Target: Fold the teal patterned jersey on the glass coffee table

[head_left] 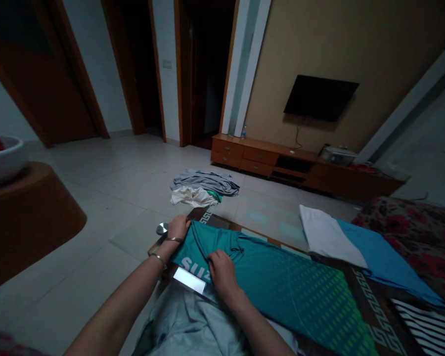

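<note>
Teal shirt on worktop read "su", then maybe "z". Left hand had fingers gripping its corner; right hand pinched it beside the lettering.

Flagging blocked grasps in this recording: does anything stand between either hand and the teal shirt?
Nothing visible does: the left hand touches the teal shirt at its left end, and the right hand touches it beside the white lettering.

In the lower centre, the left hand and right hand have curled fingers, both forearms rising from the bottom edge.
</note>
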The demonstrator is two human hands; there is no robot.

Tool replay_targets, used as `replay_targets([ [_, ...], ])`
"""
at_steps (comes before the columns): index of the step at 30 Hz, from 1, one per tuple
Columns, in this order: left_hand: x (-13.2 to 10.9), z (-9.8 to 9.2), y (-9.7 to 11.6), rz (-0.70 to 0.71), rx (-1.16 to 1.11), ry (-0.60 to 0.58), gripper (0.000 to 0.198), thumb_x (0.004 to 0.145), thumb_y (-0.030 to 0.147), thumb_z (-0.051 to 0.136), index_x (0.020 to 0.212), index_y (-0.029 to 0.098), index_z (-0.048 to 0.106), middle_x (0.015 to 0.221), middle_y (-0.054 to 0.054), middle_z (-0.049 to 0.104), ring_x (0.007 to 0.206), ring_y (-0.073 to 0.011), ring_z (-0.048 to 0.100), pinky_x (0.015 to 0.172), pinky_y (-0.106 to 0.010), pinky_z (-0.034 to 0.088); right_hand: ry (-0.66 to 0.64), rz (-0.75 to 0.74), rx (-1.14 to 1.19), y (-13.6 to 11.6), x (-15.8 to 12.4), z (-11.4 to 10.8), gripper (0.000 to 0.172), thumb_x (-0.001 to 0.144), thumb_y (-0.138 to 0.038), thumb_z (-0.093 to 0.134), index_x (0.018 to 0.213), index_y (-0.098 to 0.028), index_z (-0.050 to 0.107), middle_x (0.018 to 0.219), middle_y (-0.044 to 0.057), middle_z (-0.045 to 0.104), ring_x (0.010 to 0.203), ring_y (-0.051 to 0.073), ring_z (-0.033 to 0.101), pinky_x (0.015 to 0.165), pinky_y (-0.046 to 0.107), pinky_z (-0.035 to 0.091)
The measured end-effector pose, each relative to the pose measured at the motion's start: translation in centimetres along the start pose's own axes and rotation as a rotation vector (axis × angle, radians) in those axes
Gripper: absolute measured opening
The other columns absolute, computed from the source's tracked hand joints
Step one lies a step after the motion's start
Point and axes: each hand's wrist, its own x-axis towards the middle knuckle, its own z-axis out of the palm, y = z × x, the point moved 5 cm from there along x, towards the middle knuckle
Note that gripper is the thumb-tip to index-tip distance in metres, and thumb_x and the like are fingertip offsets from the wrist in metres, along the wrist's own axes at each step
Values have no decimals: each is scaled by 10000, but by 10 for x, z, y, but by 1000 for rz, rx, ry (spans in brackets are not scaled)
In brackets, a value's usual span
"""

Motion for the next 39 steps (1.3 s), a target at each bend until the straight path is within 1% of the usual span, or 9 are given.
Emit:
replay_targets([
  [5, -26, -12, -10, -85, 55, -26, 511, 902, 528, 318, 1021, 117, 596, 1018, -188, 644, 914, -305, 625, 722, -357, 447, 35, 2, -12, -1, -7, 2, 156, 852, -157, 526, 954, -214, 630, 934, 48, 602, 917, 192, 537, 786, 287, 389],
  [10, -60, -13, -29, -63, 72, -86, 343, 892, 421, 410, 1092, 174, 538, 951, -121, 667, 850, -265, 642, 673, -314, 445, 71, 30, 30, 9, -10, 3, 200, 845, -114, 498, 937, -209, 648, 913, 50, 611, 892, 186, 554, 778, 279, 398],
  [14, -68, -20, -37, -41, 74, -92, 286, 879, 351, 443, 1085, 169, 526, 905, -111, 656, 812, -252, 631, 672, -321, 448, 114, 49, 165, 14, -4, 2, 209, 859, -123, 474, 925, -196, 659, 908, 50, 621, 859, 166, 579, 769, 254, 411],
  [19, -51, -35, -11, 146, 28, 3, 214, 827, 212, 480, 1022, 180, 562, 1105, -119, 565, 1042, -249, 524, 853, -346, 414, 203, 65, 292, 22, 5, -6, 188, 860, -161, 478, 898, -182, 661, 890, 55, 635, 858, 171, 588, 779, 260, 419],
  [22, -39, -34, 12, 275, -29, 31, 305, 783, 114, 476, 1058, 209, 566, 1134, -86, 544, 1080, -220, 483, 898, -333, 387, 257, 59, 354, 24, 10, -16, 176, 857, -178, 486, 893, -181, 659, 881, 49, 644, 851, 170, 591, 781, 266, 420],
  [25, -29, -26, 24, 323, -104, 41, 377, 774, 73, 446, 1100, 221, 566, 1158, -76, 547, 1105, -218, 469, 903, -341, 379, 286, 53, 393, 22, 13, -27, 162, 858, -183, 497, 889, -187, 656, 881, 39, 647, 853, 168, 593, 772, 267, 418],
  [29, -9, -13, 25, 341, -189, 18, 250, 799, 146, 477, 983, 217, 631, 1093, -66, 601, 1067, -230, 503, 884, -349, 384, 280, 19, 407, 14, 14, -39, 144, 866, -175, 505, 895, -186, 646, 881, 36, 636, 850, 167, 586, 763, 266, 416],
  [32, 9, -4, 19, 323, -208, 4, 193, 806, 190, 493, 915, 200, 652, 1001, -68, 638, 1006, -223, 539, 868, -332, 398, 253, -22, 371, 7, 13, -38, 143, 875, -169, 505, 920, -186, 640, 896, 39, 624, 853, 162, 577, 767, 262, 416],
  [39, 28, 18, 5, 264, -237, -31, 201, 812, 205, 480, 890, 171, 662, 960, -80, 656, 917, -198, 584, 823, -284, 433, 5, -140, 186, -12, 1, -4, 150, 850, -127, 546, 923, -209, 649, 902, 31, 616, 870, 155, 568, 750, 244, 411],
])
